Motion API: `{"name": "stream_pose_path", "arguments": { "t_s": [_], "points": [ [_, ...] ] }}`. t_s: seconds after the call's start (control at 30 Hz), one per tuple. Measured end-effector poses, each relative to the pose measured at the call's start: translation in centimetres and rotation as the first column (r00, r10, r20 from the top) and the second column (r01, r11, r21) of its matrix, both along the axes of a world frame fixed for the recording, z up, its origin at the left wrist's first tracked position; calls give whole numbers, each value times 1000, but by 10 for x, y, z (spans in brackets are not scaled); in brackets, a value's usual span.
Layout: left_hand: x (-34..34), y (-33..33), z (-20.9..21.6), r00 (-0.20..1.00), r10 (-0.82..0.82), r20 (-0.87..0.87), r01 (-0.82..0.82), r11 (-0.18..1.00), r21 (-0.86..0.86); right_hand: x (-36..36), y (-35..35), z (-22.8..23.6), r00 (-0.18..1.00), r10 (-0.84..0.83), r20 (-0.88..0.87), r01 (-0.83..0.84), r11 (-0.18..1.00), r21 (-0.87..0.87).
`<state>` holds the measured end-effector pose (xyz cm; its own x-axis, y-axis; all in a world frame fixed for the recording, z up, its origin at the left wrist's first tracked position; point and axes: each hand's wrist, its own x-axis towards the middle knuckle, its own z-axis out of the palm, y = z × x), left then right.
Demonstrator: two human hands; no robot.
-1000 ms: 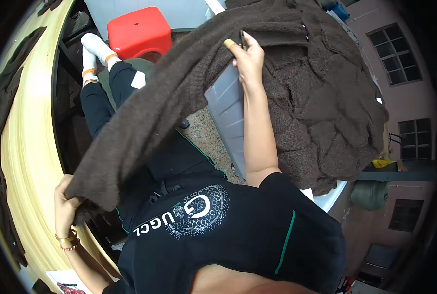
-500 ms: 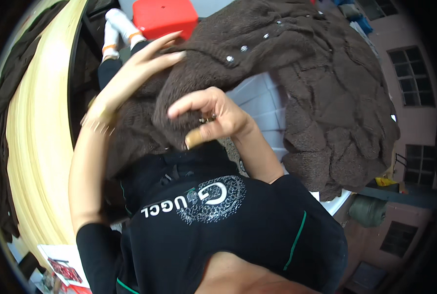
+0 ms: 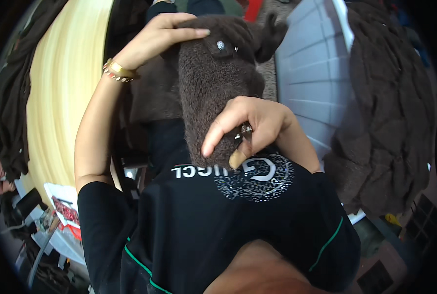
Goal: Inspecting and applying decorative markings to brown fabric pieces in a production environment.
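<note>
Gripping the brown garment [image 3: 213, 93], my right hand [image 3: 250, 125] pinches its lower end. My left hand [image 3: 157, 39] clasps its top.

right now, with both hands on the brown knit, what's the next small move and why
Probably slide the right hand along the knit toward the button. The left hand pins the upper end by that button, while the right pinches the lower edge, so the bunched length between them looks ready to be smoothed.
</note>
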<state>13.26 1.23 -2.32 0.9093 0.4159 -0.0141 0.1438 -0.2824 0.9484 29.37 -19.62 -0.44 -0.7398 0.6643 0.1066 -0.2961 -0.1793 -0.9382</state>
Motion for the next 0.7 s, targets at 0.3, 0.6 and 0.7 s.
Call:
{"name": "stream_pose_path", "arguments": {
  "t_s": [0.3,0.6,0.7],
  "points": [
    [-146,31,20,925,336,-177,-342,940,-3,-14,30,0,734,-436,521,86,820,566],
    [-143,36,-3,876,394,-276,-390,918,74,3,83,-45,370,-766,525,390,641,661],
    [-133,35,-11,868,402,-291,-313,899,307,-4,88,-69,287,-758,585,326,652,685]
  ]
}}
